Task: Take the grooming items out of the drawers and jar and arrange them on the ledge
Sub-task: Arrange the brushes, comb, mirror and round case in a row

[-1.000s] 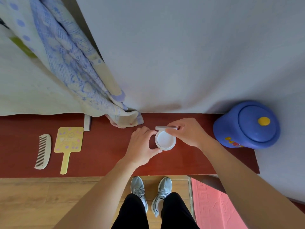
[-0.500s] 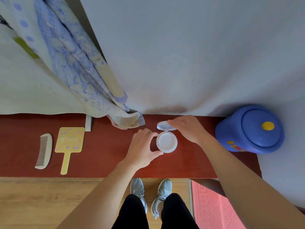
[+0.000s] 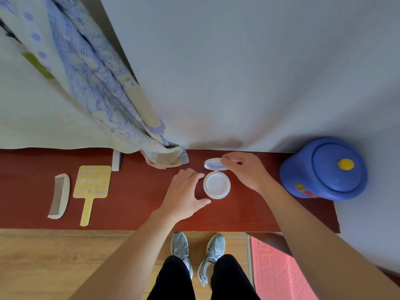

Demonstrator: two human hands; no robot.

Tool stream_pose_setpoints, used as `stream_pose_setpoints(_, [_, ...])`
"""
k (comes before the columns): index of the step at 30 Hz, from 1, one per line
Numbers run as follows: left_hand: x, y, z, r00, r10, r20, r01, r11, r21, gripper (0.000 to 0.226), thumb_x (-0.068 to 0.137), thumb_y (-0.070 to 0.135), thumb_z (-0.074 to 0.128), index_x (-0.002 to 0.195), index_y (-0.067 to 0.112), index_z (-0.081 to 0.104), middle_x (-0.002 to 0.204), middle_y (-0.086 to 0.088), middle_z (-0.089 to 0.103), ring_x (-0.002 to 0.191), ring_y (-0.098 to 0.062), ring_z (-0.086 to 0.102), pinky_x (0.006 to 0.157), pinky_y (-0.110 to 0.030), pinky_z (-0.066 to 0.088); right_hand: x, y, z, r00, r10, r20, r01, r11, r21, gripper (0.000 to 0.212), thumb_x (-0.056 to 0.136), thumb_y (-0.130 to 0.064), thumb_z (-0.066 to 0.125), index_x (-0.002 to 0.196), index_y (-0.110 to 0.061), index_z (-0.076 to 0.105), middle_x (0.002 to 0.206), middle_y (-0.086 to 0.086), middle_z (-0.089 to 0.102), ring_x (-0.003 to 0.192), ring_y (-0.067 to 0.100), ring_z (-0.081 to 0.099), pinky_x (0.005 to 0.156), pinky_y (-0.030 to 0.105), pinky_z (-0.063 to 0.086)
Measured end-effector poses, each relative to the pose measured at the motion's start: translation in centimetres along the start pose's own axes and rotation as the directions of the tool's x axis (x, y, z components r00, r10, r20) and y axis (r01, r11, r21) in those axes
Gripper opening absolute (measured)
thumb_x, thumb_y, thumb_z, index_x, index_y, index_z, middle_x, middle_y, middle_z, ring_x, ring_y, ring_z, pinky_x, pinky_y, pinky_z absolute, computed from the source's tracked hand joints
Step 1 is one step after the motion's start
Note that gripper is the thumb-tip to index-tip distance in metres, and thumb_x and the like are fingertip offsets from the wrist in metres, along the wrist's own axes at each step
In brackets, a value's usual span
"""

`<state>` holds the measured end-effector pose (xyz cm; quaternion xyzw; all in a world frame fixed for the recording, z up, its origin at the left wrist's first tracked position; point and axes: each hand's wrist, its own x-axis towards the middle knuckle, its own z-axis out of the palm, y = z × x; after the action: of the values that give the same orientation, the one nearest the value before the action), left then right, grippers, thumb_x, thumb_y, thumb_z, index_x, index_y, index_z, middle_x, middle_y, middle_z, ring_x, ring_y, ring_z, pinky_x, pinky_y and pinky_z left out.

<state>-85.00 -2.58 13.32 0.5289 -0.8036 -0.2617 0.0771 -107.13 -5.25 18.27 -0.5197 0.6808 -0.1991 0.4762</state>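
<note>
Both forearms reach from the near side over the red ledge (image 3: 134, 204). The left hand (image 3: 184, 191) lies palm down, its grip a wide C round the left rim of the white compact (image 3: 217, 185); whether index and thumb press it I cannot tell. The right hand (image 3: 246, 172) arches from the right, its grip narrow, pinching the lid (image 3: 213, 164) at its right edge. The compact sits mid-ledge, open and facing up, its long axis near to far with the lid on the far side. The blue jar (image 3: 324, 169) stands right.
</note>
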Motion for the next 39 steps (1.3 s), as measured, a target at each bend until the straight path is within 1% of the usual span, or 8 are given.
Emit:
stream_pose_setpoints(3, [-0.5,0.2,-0.3,1.000,-0.006,0.005,0.006,1.000,0.008,0.077,0.072,0.060,0.076,0.135,0.023,0.051,0.118,0.008,0.051,0.107,-0.013,0.045,0.098,-0.030,0.043,-0.3,-0.1,-0.2,1.000,0.006,-0.020,-0.006,1.000,-0.013,0.035,0.089,-0.046,0.063,0.119,-0.028,0.068,0.104,-0.025,0.064,0.102,-0.009,0.058,0.095,0.021,0.042])
stream_pose_setpoints(6, [-0.9,0.4,-0.8,1.000,-0.020,-0.007,0.020,0.999,-0.026,0.081,0.073,0.058,0.076,0.139,0.020,0.048,0.124,0.007,0.049,0.114,-0.012,0.044,0.101,-0.028,0.043,-0.7,-0.2,-0.3,0.999,0.007,-0.036,-0.008,1.000,-0.019,0.045,0.086,-0.051,0.064,0.123,-0.028,0.064,0.114,-0.020,0.064,0.107,-0.001,0.058,0.099,0.027,0.045])
stream_pose_setpoints(13, [-1.9,0.8,-1.9,0.999,-0.039,-0.032,0.037,0.998,-0.050,0.087,0.076,0.056,0.076,0.146,0.018,0.041,0.144,0.004,0.044,0.135,-0.012,0.036,0.111,-0.026,0.034,-2.1,-1.3,-0.3,0.998,-0.015,-0.057,0.014,1.000,-0.013,0.056,0.085,-0.051,0.066,0.134,-0.026,0.056,0.130,-0.015,0.058,0.117,0.003,0.053,0.100,0.023,0.042])
stream_pose_setpoints(18, [-2.7,1.2,-2.9,0.998,-0.038,-0.046,0.035,0.997,-0.065,0.087,0.078,0.054,0.075,0.148,0.016,0.039,0.150,0.001,0.041,0.141,-0.014,0.033,0.116,-0.030,0.030,-3.5,-1.9,-0.5,0.998,-0.029,-0.055,0.027,0.999,-0.038,0.061,0.088,-0.055,0.060,0.141,-0.027,0.047,0.140,-0.011,0.051,0.126,0.006,0.048,0.105,0.027,0.039])
stream_pose_setpoints(22, [-3.5,1.7,-4.2,0.997,-0.052,-0.049,0.050,0.997,-0.053,0.083,0.084,0.057,0.067,0.150,0.018,0.036,0.156,0.001,0.036,0.146,-0.015,0.028,0.119,-0.033,0.027,-5.3,-2.8,-0.8,0.997,-0.045,-0.067,0.043,0.999,-0.033,0.068,0.086,-0.061,0.055,0.144,-0.028,0.042,0.147,-0.010,0.045,0.134,0.009,0.042,0.113,0.037,0.035])
stream_pose_setpoints(29, [-4.3,2.9,-7.1,0.995,-0.041,-0.090,0.045,0.998,0.040,0.075,0.091,0.057,0.056,0.151,0.016,0.036,0.157,-0.003,0.035,0.147,-0.019,0.028,0.119,-0.036,0.025,-8.2,-4.7,-1.4,0.979,-0.162,-0.124,0.120,0.948,-0.295,0.069,0.093,-0.061,0.045,0.149,-0.023,0.035,0.156,-0.006,0.033,0.143,0.012,0.026,0.118,0.032,0.022])
stream_pose_setpoints(33, [-4.8,3.7,-8.9,0.993,-0.038,-0.114,0.047,0.996,0.078,0.067,0.094,0.053,0.054,0.148,0.017,0.038,0.153,-0.005,0.039,0.139,-0.023,0.037,0.112,-0.035,0.030,-9.7,-5.7,-1.7,0.968,-0.221,-0.121,0.148,0.887,-0.436,0.068,0.096,-0.058,0.039,0.151,-0.019,0.031,0.159,-0.002,0.029,0.146,0.013,0.020,0.118,0.030,0.016])
stream_pose_setpoints(39, [-5.6,4.3,-10.9,0.993,-0.024,-0.112,0.040,0.990,0.138,0.067,0.097,0.055,0.046,0.151,0.018,0.033,0.159,-0.004,0.032,0.147,-0.022,0.027,0.118,-0.042,0.027,-11.6,-6.6,-2.1,0.966,-0.241,-0.090,0.154,0.823,-0.546,0.068,0.098,-0.057,0.035,0.153,-0.018,0.026,0.161,0.003,0.022,0.149,0.020,0.014,0.121,0.034,0.011])
